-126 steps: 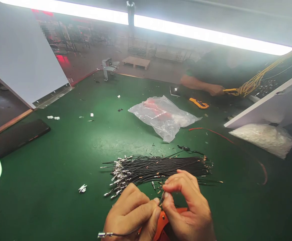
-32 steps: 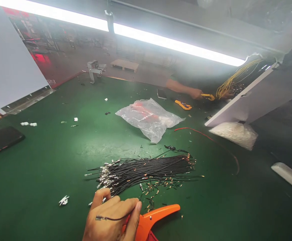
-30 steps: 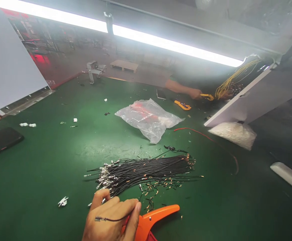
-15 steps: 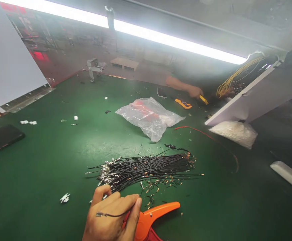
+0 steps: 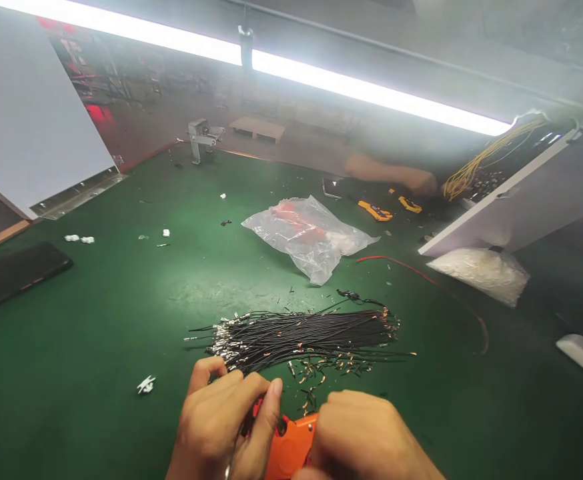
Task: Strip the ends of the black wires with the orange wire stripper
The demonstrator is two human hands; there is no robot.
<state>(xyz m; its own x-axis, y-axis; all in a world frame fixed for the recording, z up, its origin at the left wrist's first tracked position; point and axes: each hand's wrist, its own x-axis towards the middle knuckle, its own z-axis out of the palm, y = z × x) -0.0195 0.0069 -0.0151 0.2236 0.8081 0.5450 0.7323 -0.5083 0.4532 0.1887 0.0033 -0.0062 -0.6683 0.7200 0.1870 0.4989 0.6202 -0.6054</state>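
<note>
My left hand (image 5: 224, 420) is closed at the bottom centre, thumb against fingers, pinching a black wire that the hand mostly hides. Just right of it, my right hand (image 5: 364, 430) wraps around the handles of an orange wire stripper (image 5: 286, 453) with red parts. The stripper's head lies against my left fingers, and its jaws are partly covered. Beyond both hands lies a bundle of black wires (image 5: 306, 333), with metal terminals at the left ends and bare copper at the right. Small insulation scraps (image 5: 339, 365) are scattered between the bundle and the stripper.
A clear plastic bag (image 5: 306, 233) with red and white contents sits behind the bundle. A red wire (image 5: 406, 265) curves to the right, near a bag of pale pieces (image 5: 479, 270). Yellow-orange pliers (image 5: 375, 211) lie farther back, near a co-worker's blurred arm (image 5: 391, 175).
My right hand has come in and closed on the wire stripper. The wire's terminal end no longer shows over my left hand. The co-worker's hand has left a yellow tool. The view shifted slightly.
</note>
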